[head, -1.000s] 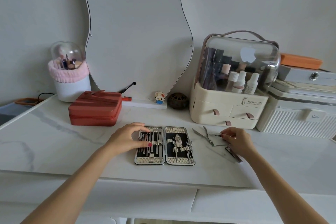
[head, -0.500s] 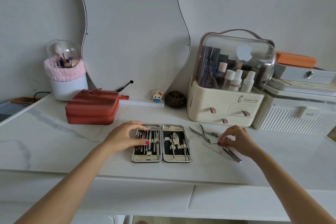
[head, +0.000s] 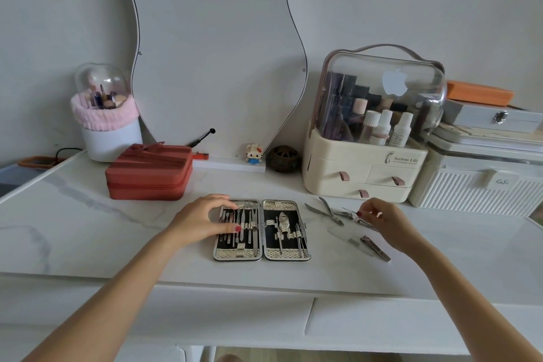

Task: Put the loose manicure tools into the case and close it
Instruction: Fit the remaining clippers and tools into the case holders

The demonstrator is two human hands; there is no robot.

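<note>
I see the case (head: 261, 230) lying open and flat on the white tabletop (head: 88, 232), both halves up, with tools strapped in each. My left hand (head: 202, 219) rests on the case's left half, fingers curled over the tools there, thumb pressed near the middle strap; I cannot tell whether it grips anything. Right of the case lie the loose tools: nippers (head: 324, 210) nearest it, a clipper (head: 376, 248) further right and closer to me, and a clear file (head: 343, 236) between case and clipper. My right hand (head: 385, 220) hovers right of the nippers, thumb and forefinger pinched on a thin metal tool (head: 348, 212). Behind the case's left side sits a red pouch (head: 150, 175).
</note>
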